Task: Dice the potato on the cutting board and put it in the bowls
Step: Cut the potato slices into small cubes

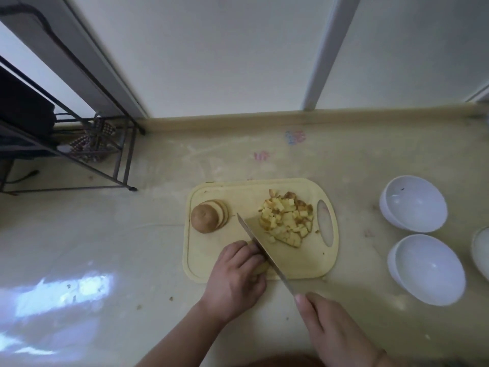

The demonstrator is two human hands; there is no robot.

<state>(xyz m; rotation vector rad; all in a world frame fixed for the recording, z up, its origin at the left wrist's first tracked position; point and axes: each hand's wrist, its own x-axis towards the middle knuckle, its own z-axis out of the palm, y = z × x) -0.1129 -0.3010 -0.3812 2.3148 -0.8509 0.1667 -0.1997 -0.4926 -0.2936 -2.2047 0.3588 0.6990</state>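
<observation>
Now, cutting board (211, 271): it lies flat under both hands, pale and stiff; I judge it light, so it may slide on the smooth counter if pushed sideways.
Bowls: two white ones, the farther bowl (412, 203) and the nearer bowl (430, 270), stand well to the right of the right hand, both without potato; a third one shows only its edge at the frame border. They look hard and breakable, best lifted by the rim.
Knife (260, 250): the long blade runs from the right hand forward and to the left, its flat side just beside the left fingers. It is sharp, so it should be held only at the handle.
Left hand (235, 276): fingers curled down, pressing a small potato piece (262, 268) on the board; most of the piece is hidden.
Right hand (328, 332): wrapped around the knife handle, forefinger along the top.
Diced pile (285, 221): ahead of the right hand, right of the blade; small, firm, wet cubes, likely slippery, better scooped than pinched.
Sliced potato end (207, 217): ahead of the left hand, with some slices leaning on it; firm, round, may roll.
</observation>
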